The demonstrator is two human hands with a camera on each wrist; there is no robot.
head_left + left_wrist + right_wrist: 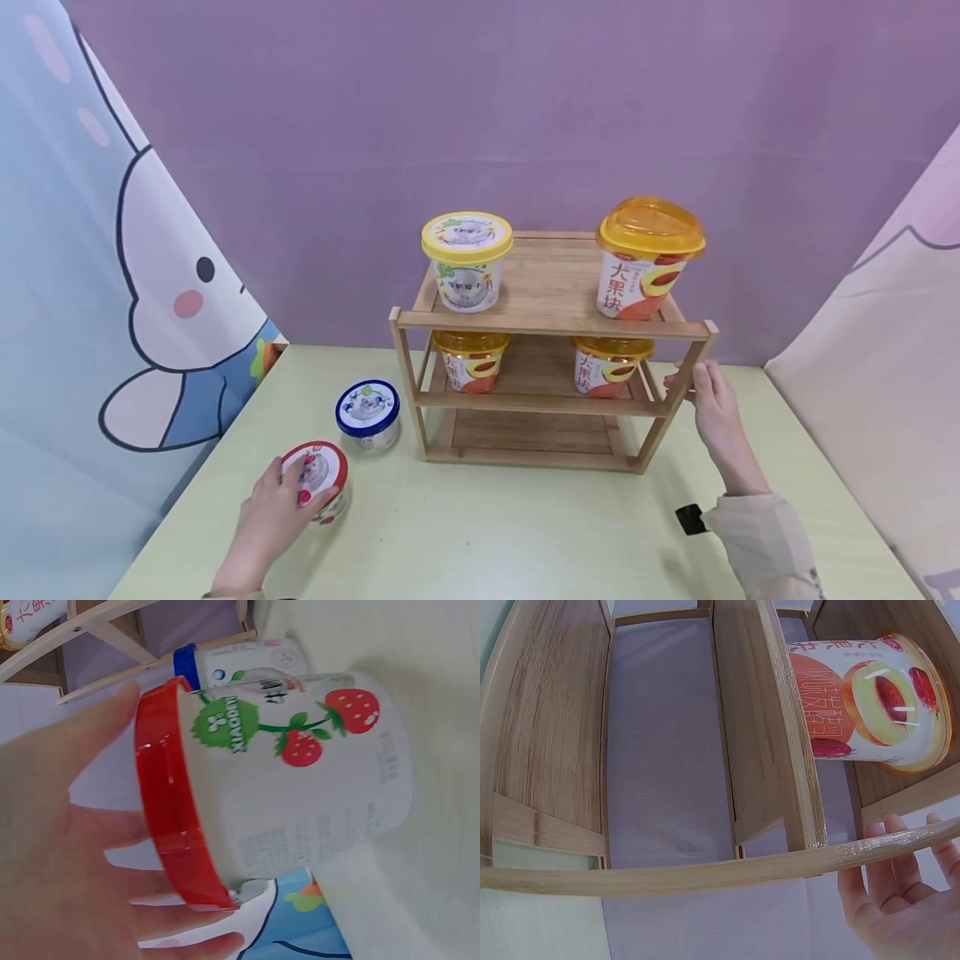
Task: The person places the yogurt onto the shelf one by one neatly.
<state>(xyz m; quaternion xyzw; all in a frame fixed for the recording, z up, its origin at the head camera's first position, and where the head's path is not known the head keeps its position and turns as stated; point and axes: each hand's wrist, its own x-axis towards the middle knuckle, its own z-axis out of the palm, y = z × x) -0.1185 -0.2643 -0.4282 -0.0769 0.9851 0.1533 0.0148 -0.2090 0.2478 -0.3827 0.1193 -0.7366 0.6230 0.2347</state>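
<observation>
My left hand [268,510] grips a white yogurt cup [330,506] by its red lid from above, thumb on one side and fingers on the other. Strawberries are printed on the cup [300,772]; whether its base touches the table cannot be told. Just behind it stands a blue-lidded cup [369,417]. At the right side of a three-tier wooden rack [551,321], my right hand [716,417] holds the front post. In the right wrist view, the fingers [904,870] curl around that post beside a peach-printed cup [870,701].
On the rack's top tier stand a yellow-lidded cup [467,262] at left and a larger orange-lidded cup [647,258] at right. Two orange-lidded cups, left [471,364] and right [609,367], are on the middle tier. A purple curtain [480,108] hangs behind the pale table [480,533].
</observation>
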